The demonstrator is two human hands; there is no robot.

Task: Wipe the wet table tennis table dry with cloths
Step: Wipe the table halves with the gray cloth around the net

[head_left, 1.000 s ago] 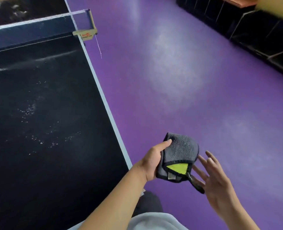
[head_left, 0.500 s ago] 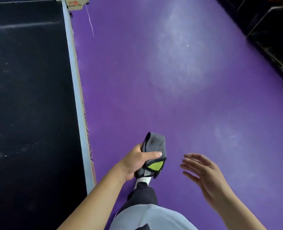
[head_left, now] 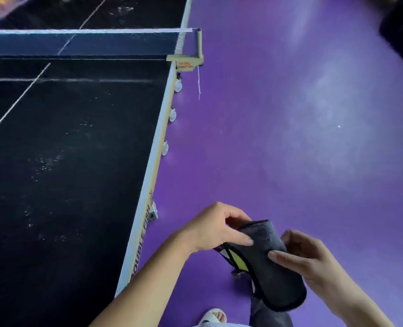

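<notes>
At the bottom centre of the frame, a foot in a pale shoe stands on the purple floor, with a dark trouser leg beside it.

Just above, in the lower right, two bare forearms reach in and both hands hold one folded cloth. The cloth is dark grey with a yellow-green patch showing at its left edge. It hangs over the floor, right of the counter's edge and not touching the counter.

The left hand grips the cloth's upper end. Its fingers curl over the top and its thumb lies across the front.

The right hand grips the cloth's right side. Its thumb presses on the front and its fingers curl behind. Both hands are clamped on the cloth.

The counter, a table tennis table with a black top, fills the left half of the frame. A pale side rail carries the printed words "DOUBLE FISH". Scattered water drops glint on the black top at mid left. Small wheels show under the rail.

Further up, a dark blue net with a white top band crosses the upper left. Its post is clamped to the counter's edge, and a thin white string hangs down from it.

More wet counter lies past the net, along the top edge.
</notes>
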